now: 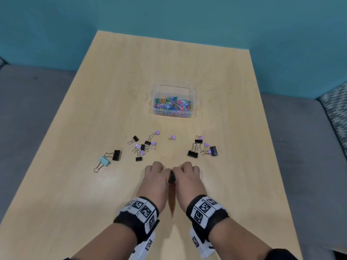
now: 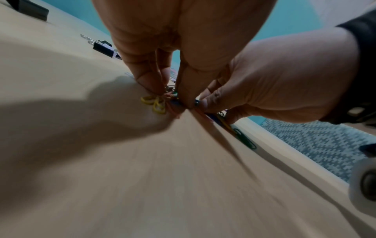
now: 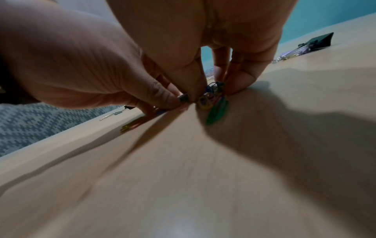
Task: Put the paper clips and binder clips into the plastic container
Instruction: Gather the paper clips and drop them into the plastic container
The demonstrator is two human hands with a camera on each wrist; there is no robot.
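Note:
A clear plastic container point(image 1: 175, 86) stands mid-table, holding several coloured paper clips point(image 1: 172, 104). In front of it lie black, purple and one light-blue binder clips point(image 1: 142, 146) in a left cluster, and more in a right cluster point(image 1: 204, 148). My left hand point(image 1: 159, 170) and right hand point(image 1: 185, 169) meet at the near middle, fingers curled down onto the table. In the left wrist view the left hand point(image 2: 168, 95) pinches a small heap of yellow and pink paper clips point(image 2: 155, 103). In the right wrist view the right hand point(image 3: 216, 91) pinches green and yellow paper clips point(image 3: 215, 111).
The light wooden table point(image 1: 225, 91) stands against a teal wall. A grey couch with a patterned cushion point(image 1: 336, 113) surrounds it. A large black binder clip point(image 1: 116, 155) and the light-blue one point(image 1: 104, 162) lie at the left. A green paper clip point(image 2: 244, 138) lies under the right hand.

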